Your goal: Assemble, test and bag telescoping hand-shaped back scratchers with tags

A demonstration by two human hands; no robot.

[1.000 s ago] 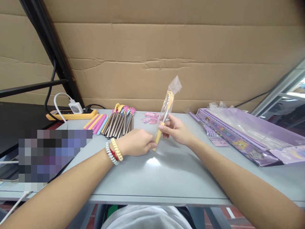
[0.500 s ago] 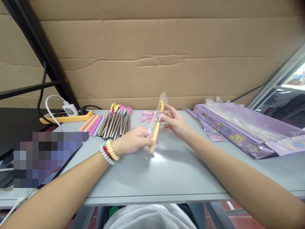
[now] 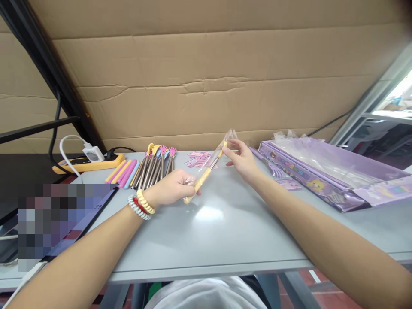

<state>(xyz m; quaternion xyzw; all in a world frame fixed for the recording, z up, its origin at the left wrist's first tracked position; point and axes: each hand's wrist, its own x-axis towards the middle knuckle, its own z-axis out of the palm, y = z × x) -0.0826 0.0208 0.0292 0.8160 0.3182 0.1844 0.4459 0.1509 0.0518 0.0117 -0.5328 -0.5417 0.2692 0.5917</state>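
Observation:
A yellow back scratcher with a metal middle section lies slanted inside a clear plastic bag, held above the table. My left hand is closed round its lower handle end, thumb on top. At the upper end, my right hand pinches the bag and the scratcher's head between thumb and fingers, which partly hide the head. To the left lies a pile of back scratchers with metal shafts and yellow, pink and blue heads. Beside them are several coloured handle tubes.
Small pink cards lie behind the bag. On the right stands a purple box with clear bags in it, beside a purple back scratcher. A yellow power strip and a tablet are on the left of the table.
The bagged back scratcher has tilted further: its lower end moved left with my left hand, its upper end right. My right hand has moved slightly right and closed on the upper end.

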